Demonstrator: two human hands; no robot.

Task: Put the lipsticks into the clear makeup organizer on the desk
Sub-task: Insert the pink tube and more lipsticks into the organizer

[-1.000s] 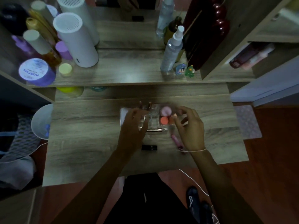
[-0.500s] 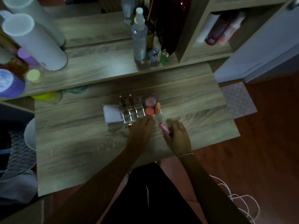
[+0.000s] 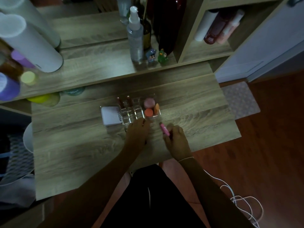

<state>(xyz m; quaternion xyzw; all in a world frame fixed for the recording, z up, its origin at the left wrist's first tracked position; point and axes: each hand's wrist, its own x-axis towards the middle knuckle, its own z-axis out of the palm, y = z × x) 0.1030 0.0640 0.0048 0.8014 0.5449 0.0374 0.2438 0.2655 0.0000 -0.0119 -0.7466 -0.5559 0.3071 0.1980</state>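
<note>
The clear makeup organizer (image 3: 131, 112) stands mid-desk, with two dark lipsticks (image 3: 120, 102) upright in its back-left slots. Its right compartment holds pink and orange sponges (image 3: 148, 112). My right hand (image 3: 176, 139) is just in front of the organizer's right end and grips a pink lipstick (image 3: 164, 130), whose tip points up-left toward the organizer. My left hand (image 3: 137, 131) rests palm-down on the desk, fingertips against the organizer's front edge. Its fingers curl under, and what lies beneath them is hidden.
A white box (image 3: 110, 116) touches the organizer's left side. The raised shelf (image 3: 98, 69) behind carries a spray bottle (image 3: 135, 35), two small figurines (image 3: 156, 55), a white cylinder (image 3: 32, 45) and several jars at far left. A white cable (image 3: 243, 203) lies on the floor at right.
Both hands have come back from over the organizer to the desk in front of it. My right hand has taken hold of the pink lipstick and raised it. The black lipstick is out of sight.
</note>
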